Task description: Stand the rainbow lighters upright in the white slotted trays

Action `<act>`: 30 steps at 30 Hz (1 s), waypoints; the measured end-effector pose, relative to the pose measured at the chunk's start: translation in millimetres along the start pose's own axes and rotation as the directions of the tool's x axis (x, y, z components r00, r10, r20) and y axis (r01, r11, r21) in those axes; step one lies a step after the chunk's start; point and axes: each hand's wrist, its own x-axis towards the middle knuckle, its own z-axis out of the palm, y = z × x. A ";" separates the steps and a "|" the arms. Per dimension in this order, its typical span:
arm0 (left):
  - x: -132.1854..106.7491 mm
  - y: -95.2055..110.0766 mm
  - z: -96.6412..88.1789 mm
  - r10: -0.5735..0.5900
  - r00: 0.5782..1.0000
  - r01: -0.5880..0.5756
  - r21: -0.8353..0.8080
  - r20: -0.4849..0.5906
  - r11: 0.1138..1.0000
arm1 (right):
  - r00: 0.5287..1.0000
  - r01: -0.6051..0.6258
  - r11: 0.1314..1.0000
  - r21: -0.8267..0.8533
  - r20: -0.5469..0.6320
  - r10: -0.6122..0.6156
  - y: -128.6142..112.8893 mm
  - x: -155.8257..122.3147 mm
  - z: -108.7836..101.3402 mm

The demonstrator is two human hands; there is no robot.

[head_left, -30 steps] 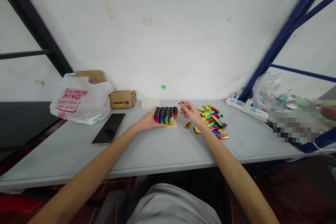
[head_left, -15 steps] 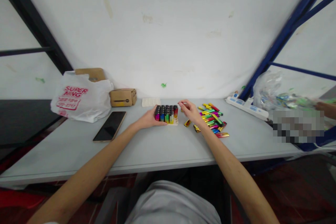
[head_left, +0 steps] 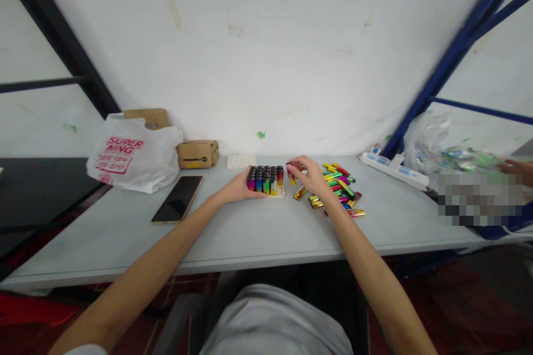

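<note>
The right hand (head_left: pixel 311 178) pinches a lighter (head_left: pixel 292 178) in closed fingers, just beside the tray (head_left: pixel 265 182) on the counter (head_left: pixel 250 233). The left hand (head_left: pixel 238 189) clasps the tray's side. The lighter looks light, stiff and slick, so it is best gripped across its long sides.

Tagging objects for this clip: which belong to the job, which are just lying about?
In use: left hand on tray of upright lighters; right hand pinching a lighter beside it; loose lighters.
Lying about: phone, bag, box, spare tray, power strip.
</note>
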 end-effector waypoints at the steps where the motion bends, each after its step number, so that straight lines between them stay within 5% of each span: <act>1: 0.1 -0.9 0.1 -0.006 1.000 0.006 0.006 0.002 1.000 | 1.000 -0.014 1.000 0.013 0.014 0.014 0.7 -0.3 -1.1; 7: 0.4 -1.7 -0.2 0.001 1.000 -0.002 0.010 0.006 1.000 | 0.989 -0.114 0.972 0.206 0.117 0.091 4.4 -4.6 8.0; 16: -1.3 2.1 -0.7 -0.015 1.000 0.015 0.024 -0.004 1.000 | 0.969 -0.055 0.993 0.104 0.247 0.027 2.6 -3.3 13.3; 21: -0.8 -0.4 -0.5 -0.015 1.000 0.015 0.040 -0.009 0.999 | 0.990 -0.043 0.998 0.049 0.136 0.036 6.3 -4.5 21.9; 25: 0.1 -1.8 -0.6 0.008 1.000 -0.008 0.029 -0.007 1.000 | 0.998 -0.040 0.990 -0.136 0.052 0.048 14.3 -1.0 0.5; 30: 0.7 -2.0 -0.8 -0.012 1.000 0.012 0.036 -0.002 0.999 | 0.967 -0.254 0.777 -0.576 -0.138 0.214 53.1 -4.5 -40.3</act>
